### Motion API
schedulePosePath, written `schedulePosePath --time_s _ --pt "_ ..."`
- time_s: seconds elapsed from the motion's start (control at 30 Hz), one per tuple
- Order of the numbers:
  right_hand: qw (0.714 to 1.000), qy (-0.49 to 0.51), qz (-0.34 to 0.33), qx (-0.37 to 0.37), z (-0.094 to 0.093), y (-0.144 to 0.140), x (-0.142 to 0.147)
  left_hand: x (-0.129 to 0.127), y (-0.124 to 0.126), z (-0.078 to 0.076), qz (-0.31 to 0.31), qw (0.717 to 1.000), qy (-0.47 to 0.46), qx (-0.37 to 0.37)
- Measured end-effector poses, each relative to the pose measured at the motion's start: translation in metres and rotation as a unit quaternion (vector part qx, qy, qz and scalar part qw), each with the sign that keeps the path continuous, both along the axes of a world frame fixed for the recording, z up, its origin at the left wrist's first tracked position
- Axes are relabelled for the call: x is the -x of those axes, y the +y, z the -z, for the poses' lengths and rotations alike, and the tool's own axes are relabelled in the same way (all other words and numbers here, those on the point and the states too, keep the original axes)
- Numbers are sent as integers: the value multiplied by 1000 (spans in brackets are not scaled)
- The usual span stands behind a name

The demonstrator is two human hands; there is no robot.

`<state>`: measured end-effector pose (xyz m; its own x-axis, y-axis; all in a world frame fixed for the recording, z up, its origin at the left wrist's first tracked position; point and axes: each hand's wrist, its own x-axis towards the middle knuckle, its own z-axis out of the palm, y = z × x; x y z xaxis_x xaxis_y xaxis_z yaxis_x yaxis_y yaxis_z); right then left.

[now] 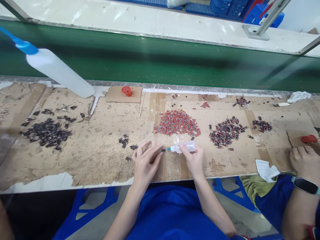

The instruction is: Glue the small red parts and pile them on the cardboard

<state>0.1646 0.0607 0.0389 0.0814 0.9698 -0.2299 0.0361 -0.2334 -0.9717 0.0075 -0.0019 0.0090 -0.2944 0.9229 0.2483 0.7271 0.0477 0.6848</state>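
Clear plastic, the small squeeze bottle [184, 146] lies in the right hand [193, 160], fingers closed round it, its blue nozzle touching a tiny dark metal piece [162, 150] pinched between the left hand [145, 163] fingertips, above the worn cardboard mat [100, 156]. A large heap of red pieces [177, 122] lies just beyond, seemingly unprocessed; mixed dark-and-red pieces [226, 130] sit to its right, so plenty appears left.

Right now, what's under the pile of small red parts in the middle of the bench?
The pile of small red parts lies on a worn brown cardboard sheet crossed by tape strips. The cardboard directly beneath the pile is covered, so nothing there can be seen.
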Motion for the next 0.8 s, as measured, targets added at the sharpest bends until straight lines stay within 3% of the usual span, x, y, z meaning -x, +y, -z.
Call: schedulePosePath --time_s 0.47,0.8 --pt "999 -34 -28 -24 2 -1 3 2 3 -6 4 998 -45 38" --pt "1000 -16 2 -12 1 -1 3 2 5 -8 -6 998 -44 49"
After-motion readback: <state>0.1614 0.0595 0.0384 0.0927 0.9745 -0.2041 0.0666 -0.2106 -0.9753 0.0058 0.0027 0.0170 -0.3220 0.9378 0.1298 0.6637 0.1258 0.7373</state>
